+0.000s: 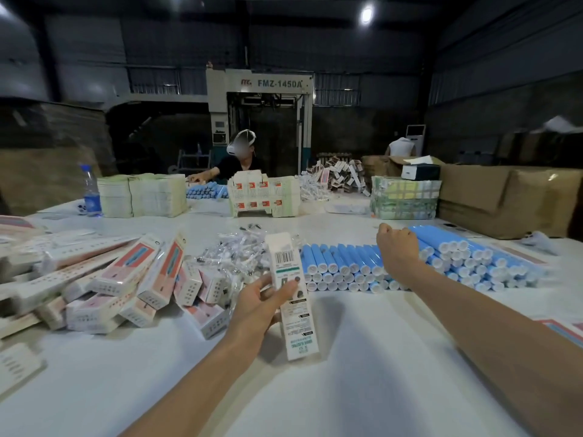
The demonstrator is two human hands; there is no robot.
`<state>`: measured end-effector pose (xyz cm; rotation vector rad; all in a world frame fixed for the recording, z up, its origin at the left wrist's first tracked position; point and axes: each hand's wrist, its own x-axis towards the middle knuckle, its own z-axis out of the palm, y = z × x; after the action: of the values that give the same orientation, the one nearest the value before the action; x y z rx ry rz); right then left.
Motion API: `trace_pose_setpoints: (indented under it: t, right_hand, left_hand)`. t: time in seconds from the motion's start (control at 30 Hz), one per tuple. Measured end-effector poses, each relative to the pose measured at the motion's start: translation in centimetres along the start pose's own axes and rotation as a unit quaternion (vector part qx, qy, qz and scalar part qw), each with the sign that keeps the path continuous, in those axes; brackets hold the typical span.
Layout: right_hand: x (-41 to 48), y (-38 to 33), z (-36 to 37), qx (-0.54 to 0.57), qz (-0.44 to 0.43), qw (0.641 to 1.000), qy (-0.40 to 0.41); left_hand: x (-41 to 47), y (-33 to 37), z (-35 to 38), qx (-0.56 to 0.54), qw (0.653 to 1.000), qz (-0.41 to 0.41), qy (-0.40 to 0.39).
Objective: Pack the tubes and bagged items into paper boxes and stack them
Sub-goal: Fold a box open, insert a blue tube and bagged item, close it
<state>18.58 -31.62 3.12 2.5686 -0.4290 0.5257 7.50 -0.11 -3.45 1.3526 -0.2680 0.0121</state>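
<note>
The left hand (262, 305) grips a paper box (291, 298), its far end tilted toward the supplies, likely ready for loading. The right hand (397, 247) is down on the blue tubes (344, 269), fingers curled out of sight, so whether it has one is unclear. Bagged items (233, 250) lie just behind the box. Packed boxes (126, 279) crowd the left, and bare table (362, 389) lies open in front.

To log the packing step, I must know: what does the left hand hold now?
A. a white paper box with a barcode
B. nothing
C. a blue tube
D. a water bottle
A: the left hand grips the white paper box with a barcode, while the blue tubes lie on the table.
</note>
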Motion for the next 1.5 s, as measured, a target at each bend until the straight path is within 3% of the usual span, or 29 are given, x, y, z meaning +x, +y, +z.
trace_pose_setpoints:
  t: [0.2,0.37,0.47,0.5,0.53,0.57,0.63,0.7,0.73,0.77,0.8,0.83,0.93,0.97,1.17,1.23,1.33,1.5]
  right_hand:
    - [-0.6,-0.6,-0.5,0.024,0.029,0.999,0.024]
    - [-1.6,-0.4,-0.1,0.039,0.006,0.999,0.016]
    - [-2.5,-0.3,-1.5,0.173,0.002,0.984,0.038]
    - [-2.9,-0.2,-2.8,0.290,0.011,0.956,0.048]
    - [-3.3,-0.3,-4.4,0.430,0.023,0.901,0.043]
    - [-3.8,-0.3,-6.0,0.564,0.029,0.825,0.027]
    - [-5.5,-0.7,-9.4,0.775,0.014,0.631,-0.014]
    - [-7.3,-1.2,-12.2,0.887,-0.037,0.458,-0.041]
    - [-8.0,-1.5,-13.3,0.911,-0.060,0.405,-0.045]
    - [-8.4,-1.9,-14.1,0.921,-0.078,0.380,-0.049]
    - [-8.7,-2.3,-14.7,0.919,-0.091,0.380,-0.055]
    - [-8.8,-2.7,-15.1,0.906,-0.101,0.406,-0.061]
    - [-8.9,-4.1,-15.5,0.817,-0.110,0.564,-0.057]
    - [-8.7,-4.4,-15.4,0.795,-0.108,0.595,-0.056]
    - [-8.3,-5.7,-15.2,0.709,-0.145,0.674,-0.151]
    - [-8.7,-6.9,-14.5,0.704,-0.149,0.670,-0.184]
    - [-9.1,-8.6,-13.2,0.745,-0.145,0.615,-0.212]
    - [-8.3,-10.2,-10.5,0.806,-0.093,0.568,-0.141]
  left_hand:
    - [-0.4,0.6,0.0,0.025,0.999,0.014,-0.025]
    - [-0.6,1.1,0.0,0.014,0.999,0.020,-0.042]
    - [-0.9,1.3,0.1,0.035,0.997,0.021,-0.062]
    - [-0.9,1.3,0.2,0.039,0.997,0.021,-0.061]
    - [-1.0,1.4,0.2,0.039,0.997,0.023,-0.059]
    - [-1.0,1.6,0.3,0.038,0.997,0.025,-0.056]
    - [-1.0,1.8,0.3,0.041,0.997,0.029,-0.051]
    - [-1.1,1.9,0.3,0.047,0.997,0.028,-0.051]
    - [-1.2,1.9,0.3,0.048,0.997,0.026,-0.050]
    - [-1.3,2.0,0.2,0.049,0.997,0.025,-0.047]
    - [-1.3,2.0,0.2,0.050,0.997,0.026,-0.046]
    - [-1.4,2.1,0.2,0.050,0.997,0.029,-0.047]
    - [-1.5,2.3,0.1,0.069,0.996,0.036,-0.046]
    - [-1.5,2.4,0.1,0.079,0.995,0.036,-0.043]
    - [-1.5,2.6,-0.5,0.103,0.992,0.056,-0.041]
    - [-1.6,2.5,-0.7,0.097,0.993,0.065,-0.030]
    - [-1.5,2.3,-0.9,0.101,0.993,0.066,-0.007]
    - [-0.6,1.9,-2.7,0.086,0.991,0.022,0.102]
